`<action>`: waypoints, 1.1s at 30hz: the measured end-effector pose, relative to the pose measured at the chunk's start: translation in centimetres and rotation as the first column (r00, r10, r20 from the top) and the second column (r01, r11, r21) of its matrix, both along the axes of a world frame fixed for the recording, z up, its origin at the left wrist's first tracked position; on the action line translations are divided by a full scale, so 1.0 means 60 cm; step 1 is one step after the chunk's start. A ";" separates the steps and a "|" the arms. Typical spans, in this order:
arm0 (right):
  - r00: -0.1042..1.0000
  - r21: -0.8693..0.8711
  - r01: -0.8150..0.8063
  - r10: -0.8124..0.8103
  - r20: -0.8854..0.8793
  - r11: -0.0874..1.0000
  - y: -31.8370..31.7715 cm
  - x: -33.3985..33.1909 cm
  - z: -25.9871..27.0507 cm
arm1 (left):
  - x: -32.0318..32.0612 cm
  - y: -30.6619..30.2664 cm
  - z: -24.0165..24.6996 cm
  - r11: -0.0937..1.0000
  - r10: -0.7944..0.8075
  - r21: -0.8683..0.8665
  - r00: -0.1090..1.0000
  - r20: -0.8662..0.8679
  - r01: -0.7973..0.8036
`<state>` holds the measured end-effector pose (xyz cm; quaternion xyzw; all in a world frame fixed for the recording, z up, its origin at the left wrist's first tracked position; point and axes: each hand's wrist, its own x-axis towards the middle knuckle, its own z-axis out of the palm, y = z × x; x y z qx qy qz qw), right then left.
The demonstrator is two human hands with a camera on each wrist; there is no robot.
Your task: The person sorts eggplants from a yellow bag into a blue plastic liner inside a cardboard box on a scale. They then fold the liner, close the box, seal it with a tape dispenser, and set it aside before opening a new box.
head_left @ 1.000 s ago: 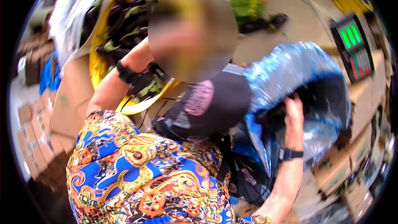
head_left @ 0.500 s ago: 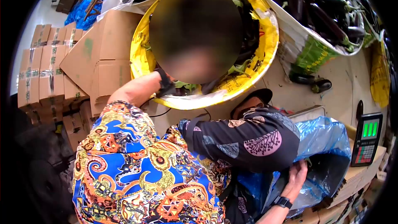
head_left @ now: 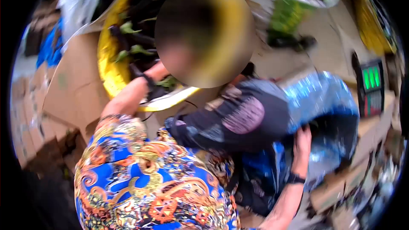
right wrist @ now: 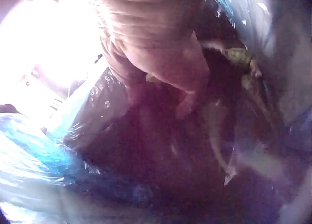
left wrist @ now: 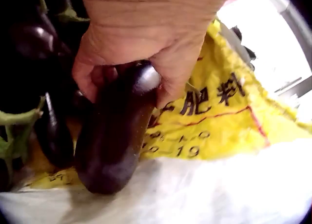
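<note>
Left hand [left wrist: 146, 44]: fingers and thumb curled round the upper end of one dark eggplant [left wrist: 114, 136]. It lies tilted against the inner wall of the yellow sack [left wrist: 214, 121], beside further eggplants [left wrist: 29, 44].
Right hand [head_left: 302, 138]: at the mouth of the blue bag [head_left: 324, 93]; grip not discernible.
Handling note: the glossy skin probably wants a firm hold nearer mid-length.
</note>
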<state>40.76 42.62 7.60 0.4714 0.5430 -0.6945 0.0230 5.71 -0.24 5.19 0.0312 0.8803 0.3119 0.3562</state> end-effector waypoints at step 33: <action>0.970 0.148 -0.001 -0.035 0.242 0.989 -0.047 0.020 0.020 | -0.008 0.447 0.291 0.506 -0.800 0.487 0.599 -0.044 0.712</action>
